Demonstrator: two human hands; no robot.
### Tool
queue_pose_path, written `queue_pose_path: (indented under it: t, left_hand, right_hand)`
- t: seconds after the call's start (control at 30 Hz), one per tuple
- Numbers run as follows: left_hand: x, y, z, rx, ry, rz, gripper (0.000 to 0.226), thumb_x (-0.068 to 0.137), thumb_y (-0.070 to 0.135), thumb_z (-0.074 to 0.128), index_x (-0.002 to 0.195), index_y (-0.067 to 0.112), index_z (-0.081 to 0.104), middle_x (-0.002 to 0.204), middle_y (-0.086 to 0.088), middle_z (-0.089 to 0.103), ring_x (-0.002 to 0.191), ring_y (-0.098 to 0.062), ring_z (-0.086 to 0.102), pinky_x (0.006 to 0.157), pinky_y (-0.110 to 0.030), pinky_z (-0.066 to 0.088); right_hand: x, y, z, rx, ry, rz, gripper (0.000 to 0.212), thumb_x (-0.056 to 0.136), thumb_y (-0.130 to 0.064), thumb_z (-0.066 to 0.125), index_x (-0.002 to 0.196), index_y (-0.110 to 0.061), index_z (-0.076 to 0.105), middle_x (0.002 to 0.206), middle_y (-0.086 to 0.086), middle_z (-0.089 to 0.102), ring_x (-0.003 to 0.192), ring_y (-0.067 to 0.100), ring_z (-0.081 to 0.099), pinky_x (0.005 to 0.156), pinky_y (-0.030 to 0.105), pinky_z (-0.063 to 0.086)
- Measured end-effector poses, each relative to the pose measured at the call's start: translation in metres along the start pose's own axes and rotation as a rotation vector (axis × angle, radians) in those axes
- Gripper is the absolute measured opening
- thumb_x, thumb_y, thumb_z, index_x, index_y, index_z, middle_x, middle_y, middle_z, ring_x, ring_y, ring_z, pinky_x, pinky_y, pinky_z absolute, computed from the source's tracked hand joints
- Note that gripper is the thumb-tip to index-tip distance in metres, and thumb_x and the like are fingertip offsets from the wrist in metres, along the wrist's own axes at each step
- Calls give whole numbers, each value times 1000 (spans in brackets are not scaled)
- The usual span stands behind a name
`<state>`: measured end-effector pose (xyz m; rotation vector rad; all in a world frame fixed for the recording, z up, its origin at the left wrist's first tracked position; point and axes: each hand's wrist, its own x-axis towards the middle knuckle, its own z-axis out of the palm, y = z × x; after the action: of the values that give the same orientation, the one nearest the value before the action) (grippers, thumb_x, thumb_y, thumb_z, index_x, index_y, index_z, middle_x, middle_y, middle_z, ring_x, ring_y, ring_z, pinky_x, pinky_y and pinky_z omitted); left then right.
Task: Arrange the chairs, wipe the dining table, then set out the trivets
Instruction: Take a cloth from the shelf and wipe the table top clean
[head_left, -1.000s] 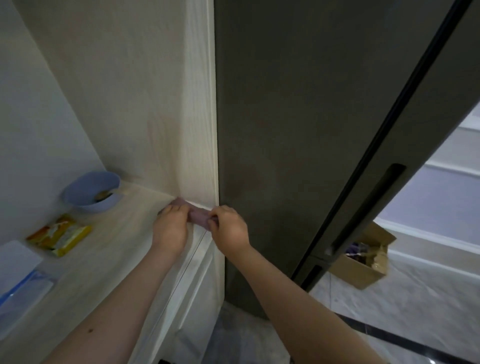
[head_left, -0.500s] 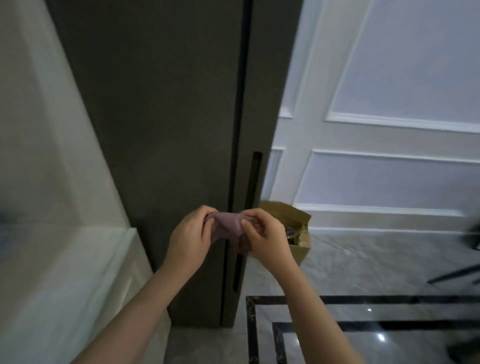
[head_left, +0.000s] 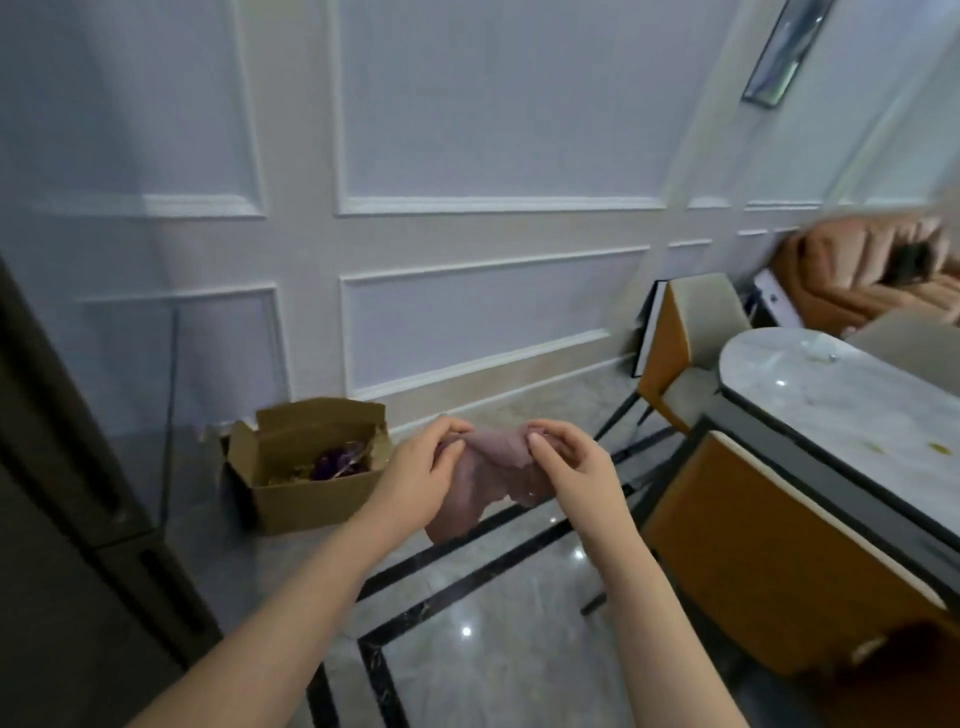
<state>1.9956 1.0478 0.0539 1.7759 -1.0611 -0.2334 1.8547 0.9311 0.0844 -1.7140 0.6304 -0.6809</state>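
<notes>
1. An open cardboard box (head_left: 306, 467) sits on the floor, left of the cloth.
2. The left hand (head_left: 418, 470), forearm reaching forward, pinches the pink cloth (head_left: 493, 467) at its left top edge.
3. The right hand (head_left: 566, 467) pinches the cloth's right top edge; the cloth hangs between both hands.
4. Right of the cloth stand an orange-backed chair (head_left: 779, 561) and the marble dining table (head_left: 831, 395).

cloth (head_left: 496, 475) mauve | chair (head_left: 779, 566) orange (cream trim) | table (head_left: 852, 400) grey-marbled

No legible text, label or number anywhere (view blurred, surfaces plain).
</notes>
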Motion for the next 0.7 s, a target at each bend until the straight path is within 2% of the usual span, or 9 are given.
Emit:
queue_pose_path:
  t: [0.13, 0.23, 0.33, 0.4, 0.43, 0.5, 0.53, 0.6, 0.7]
  left_hand:
    - [33, 19, 55, -26, -112, 23, 26, 95, 5, 45, 107, 19, 64, 100, 8, 66, 97, -5, 59, 89, -21, 45]
    - [61, 28, 89, -60, -152, 46, 25, 94, 4, 46, 104, 18, 65, 98, 8, 66, 95, -6, 59, 88, -21, 45]
    - [88, 30, 114, -97, -205, 29, 25, 94, 3, 47, 103, 17, 66, 97, 6, 66, 94, -7, 60, 83, -12, 43]
    - [108, 27, 125, -140, -239, -23, 24, 95, 5, 47, 102, 19, 65, 97, 6, 66, 94, -6, 59, 76, -5, 41]
    - [120, 25, 131, -169, -254, -57, 24, 95, 6, 47, 101, 21, 65, 98, 6, 66, 94, -6, 60, 75, -6, 41]
    - [150, 17, 142, -245, -270, -117, 24, 96, 9, 48, 96, 29, 63, 98, 3, 67, 96, -10, 61, 76, -15, 43]
    - [163, 15, 146, -275, -276, -138, 24, 96, 11, 49, 94, 31, 61, 99, 1, 67, 96, -12, 61, 77, -18, 44]
    - [191, 12, 151, -325, -291, -174, 19, 96, 13, 50, 100, 29, 61, 100, -1, 67, 96, -14, 62, 77, -22, 46]
    - [239, 8, 155, -408, -301, -244, 18, 96, 15, 51, 112, 21, 58, 100, -5, 66, 95, -19, 64, 76, -28, 51]
  right_hand:
    - [0, 15, -52, -65, 65, 55, 26, 93, -19, 60, 118, -21, 61, 111, -2, 66, 104, 10, 62, 88, 29, 55]
    - [12, 26, -80, -50, 158, 97, 25, 93, -18, 59, 117, -25, 60, 114, -4, 64, 107, 8, 60, 88, 27, 54]
    - [27, 42, -94, -43, 239, 119, 27, 93, -17, 59, 118, -27, 59, 115, -5, 63, 108, 8, 60, 85, 26, 55]
    - [40, 51, -97, -75, 277, 129, 33, 92, -18, 61, 124, -25, 57, 118, -8, 61, 110, 6, 58, 92, 28, 53]
    - [49, 56, -98, -101, 303, 133, 37, 91, -18, 62, 127, -25, 55, 120, -10, 59, 112, 3, 56, 95, 27, 50]
    - [74, 66, -98, -167, 375, 112, 40, 89, -20, 64, 126, -29, 54, 122, -14, 55, 112, -2, 52, 95, 21, 47]
    - [86, 68, -97, -199, 411, 94, 39, 88, -20, 66, 124, -31, 54, 122, -15, 54, 110, -5, 51, 90, 15, 46]
    - [111, 68, -93, -262, 482, 50, 36, 85, -19, 69, 115, -33, 55, 118, -14, 53, 107, -7, 50, 77, 3, 43]
    - [155, 67, -88, -333, 537, -1, 31, 83, -21, 71, 107, -34, 58, 115, -13, 52, 105, -7, 49, 78, 1, 41]
